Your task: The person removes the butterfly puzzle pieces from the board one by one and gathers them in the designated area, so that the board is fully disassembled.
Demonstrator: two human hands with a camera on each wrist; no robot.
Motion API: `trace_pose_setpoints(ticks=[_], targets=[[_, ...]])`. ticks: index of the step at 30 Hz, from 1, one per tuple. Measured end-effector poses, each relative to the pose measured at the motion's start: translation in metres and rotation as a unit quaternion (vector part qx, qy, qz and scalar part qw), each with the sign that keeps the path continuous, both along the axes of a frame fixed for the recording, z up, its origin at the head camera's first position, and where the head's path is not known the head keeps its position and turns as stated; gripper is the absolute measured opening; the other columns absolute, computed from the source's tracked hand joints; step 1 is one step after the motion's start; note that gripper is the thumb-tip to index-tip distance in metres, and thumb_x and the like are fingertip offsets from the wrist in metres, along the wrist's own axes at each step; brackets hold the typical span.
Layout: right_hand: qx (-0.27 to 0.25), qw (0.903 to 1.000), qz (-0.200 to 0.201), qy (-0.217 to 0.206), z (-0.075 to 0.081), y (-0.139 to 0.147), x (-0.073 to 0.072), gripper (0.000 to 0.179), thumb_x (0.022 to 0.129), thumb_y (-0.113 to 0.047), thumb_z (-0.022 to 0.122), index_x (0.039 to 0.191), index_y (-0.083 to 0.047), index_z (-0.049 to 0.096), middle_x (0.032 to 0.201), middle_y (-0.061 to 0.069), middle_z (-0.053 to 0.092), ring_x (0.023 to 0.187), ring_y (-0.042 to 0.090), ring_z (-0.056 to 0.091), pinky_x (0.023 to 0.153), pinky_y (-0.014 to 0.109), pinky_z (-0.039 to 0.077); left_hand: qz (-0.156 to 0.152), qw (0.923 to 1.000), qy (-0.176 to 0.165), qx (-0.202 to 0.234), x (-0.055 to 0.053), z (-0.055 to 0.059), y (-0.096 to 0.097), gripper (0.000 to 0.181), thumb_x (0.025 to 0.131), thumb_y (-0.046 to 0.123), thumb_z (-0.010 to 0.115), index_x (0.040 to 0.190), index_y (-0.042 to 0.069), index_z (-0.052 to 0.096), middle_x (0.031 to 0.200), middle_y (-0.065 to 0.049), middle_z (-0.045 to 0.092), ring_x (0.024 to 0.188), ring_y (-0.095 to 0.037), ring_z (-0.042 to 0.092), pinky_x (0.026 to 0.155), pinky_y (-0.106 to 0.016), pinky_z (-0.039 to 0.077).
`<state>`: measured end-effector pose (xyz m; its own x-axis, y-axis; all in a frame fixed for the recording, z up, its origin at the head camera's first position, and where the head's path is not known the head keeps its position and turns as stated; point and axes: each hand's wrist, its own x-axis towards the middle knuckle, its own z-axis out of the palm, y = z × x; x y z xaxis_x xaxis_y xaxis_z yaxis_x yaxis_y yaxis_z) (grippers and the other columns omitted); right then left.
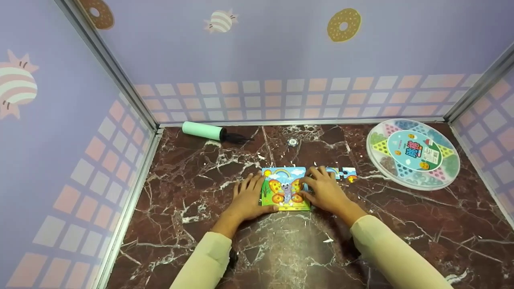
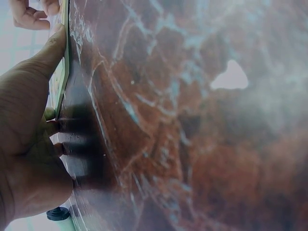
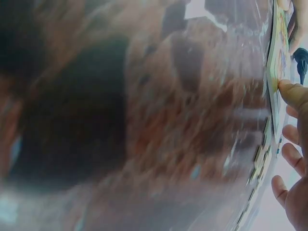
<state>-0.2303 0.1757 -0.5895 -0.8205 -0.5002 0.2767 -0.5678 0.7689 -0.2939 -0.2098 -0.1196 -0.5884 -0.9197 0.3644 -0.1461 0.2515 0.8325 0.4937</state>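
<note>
A butterfly picture puzzle board (image 1: 286, 192) lies flat on the marble table. My left hand (image 1: 249, 196) rests along its left side, fingers stretched away from me and the thumb on the lower edge. The left wrist view shows that thumb against the rim of the board (image 2: 67, 57). On the other side my right hand (image 1: 327, 190) is bent over the right edge, loosely curved. In the right wrist view its thumb (image 3: 288, 91) touches the board's surface while the other fingers hang apart from it. Some joined jigsaw pieces (image 1: 347, 174) lie just beyond the right hand, partly hidden by it.
A mint-green hand pump (image 1: 202, 131) with a black nozzle lies at the back left. A small round white-and-dark disc (image 1: 292, 142) sits behind the board. The round Chinese checkers case (image 1: 413, 154) stands at the right. Patterned walls (image 1: 273, 96) close off the back and sides.
</note>
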Motion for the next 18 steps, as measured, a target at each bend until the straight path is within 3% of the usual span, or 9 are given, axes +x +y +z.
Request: trace_pose_setpoints(ticks=[9, 18], targets=[[0.007, 0.9998, 0.005, -0.018, 0.001, -0.017, -0.001, 0.030, 0.098, -0.038, 0.085, 0.120, -0.017, 0.081, 0.126, 0.009, 0.066, 0.117, 0.036, 0.059, 0.090, 0.065, 0.049, -0.001, 0.9997, 0.018, 0.014, -0.007, -0.021, -0.003, 0.121, 0.086, 0.075, 0.079, 0.175, 0.011, 0.029, 0.186, -0.010, 0.023, 0.173, -0.040, 0.016, 0.137, -0.072, 0.002], [0.020, 0.9996, 0.005, -0.019, 0.004, -0.034, -0.001, 0.036, 0.097, -0.036, 0.085, 0.127, -0.016, 0.078, 0.128, 0.009, 0.068, 0.120, 0.036, 0.060, 0.094, 0.071, 0.052, -0.005, 1.0000, 0.001, 0.000, -0.001, 0.001, -0.001, 0.117, 0.089, 0.069, 0.080, 0.175, 0.008, 0.029, 0.185, -0.012, 0.023, 0.172, -0.041, 0.017, 0.137, -0.073, 0.005]])
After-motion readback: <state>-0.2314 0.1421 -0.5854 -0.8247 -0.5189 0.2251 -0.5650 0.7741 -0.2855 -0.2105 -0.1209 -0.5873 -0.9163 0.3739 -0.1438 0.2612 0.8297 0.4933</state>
